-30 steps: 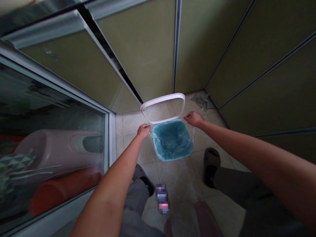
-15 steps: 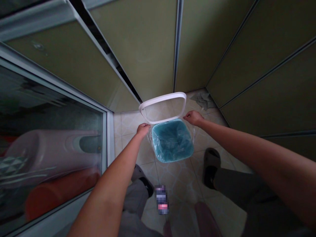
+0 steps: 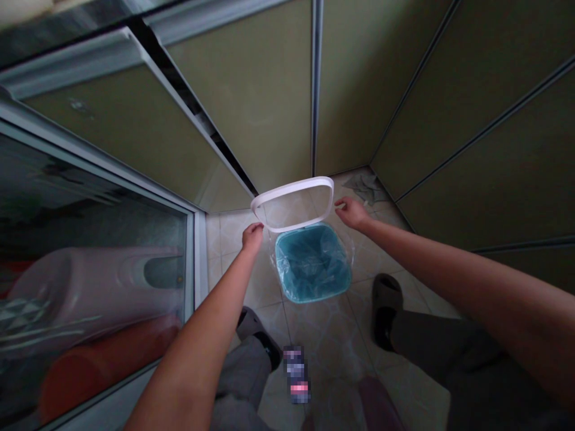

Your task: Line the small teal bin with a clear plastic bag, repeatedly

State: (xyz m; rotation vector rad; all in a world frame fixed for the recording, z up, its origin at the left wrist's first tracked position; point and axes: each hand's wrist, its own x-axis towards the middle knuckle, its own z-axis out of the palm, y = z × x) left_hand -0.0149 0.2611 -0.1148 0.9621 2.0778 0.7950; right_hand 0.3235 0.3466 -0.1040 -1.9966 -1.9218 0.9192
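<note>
A blue-green trash bin (image 3: pixel 314 295) stands on the floor between my feet, lined with a clear plastic bag (image 3: pixel 317 263) whose edge hangs over the outside. At its back edge a white rim ring (image 3: pixel 291 190) is raised and tilted back. My left hand (image 3: pixel 253 236) is at the ring's lower left corner with its fingers closed; what they hold, if anything, is hidden. To the right of the ring, my right hand (image 3: pixel 353 213) is apart from both ring and bag, thumb and fingers spread slightly with nothing between them.
Cabinet doors (image 3: pixel 242 90) enclose the back and right. A glass door (image 3: pixel 99 209) is on the left, with pink and orange containers behind it. A grey cloth (image 3: pixel 366 185) lies in the corner. A blurred-out item (image 3: pixel 296 374) lies on the tiles near my left shoe (image 3: pixel 256 329).
My left hand has moved slightly left, away from the bag's edge. My right hand has lifted off the bag's right back corner and its fingers have parted. The view has shifted a little.
</note>
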